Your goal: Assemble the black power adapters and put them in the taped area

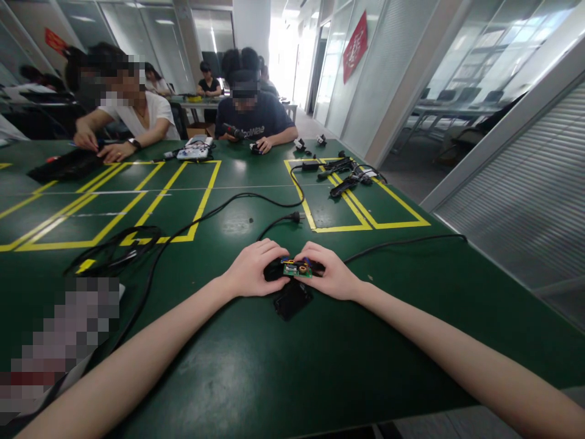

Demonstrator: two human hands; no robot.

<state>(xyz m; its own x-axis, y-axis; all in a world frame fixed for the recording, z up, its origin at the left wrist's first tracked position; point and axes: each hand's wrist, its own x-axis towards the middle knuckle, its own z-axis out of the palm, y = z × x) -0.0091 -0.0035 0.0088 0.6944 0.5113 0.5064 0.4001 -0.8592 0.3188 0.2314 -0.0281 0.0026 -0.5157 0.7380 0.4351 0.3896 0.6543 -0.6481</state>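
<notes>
Between my hands is a small green circuit board with a copper coil and coloured wires, apparently seated in a dark casing partly hidden by my fingers. My left hand curls round its left end, thumb below and fingers above. At the other end, my right hand pinches the board and casing the same way. A flat black plastic cover lies on the green table just below the board. Black cables run from near both hands; where they join the casing is hidden.
A plug lies beyond my hands. Coiled black cable rests at left, near a blurred flat item. Adapters and cables sit at the far right. Two people work across the table, one with a power tool.
</notes>
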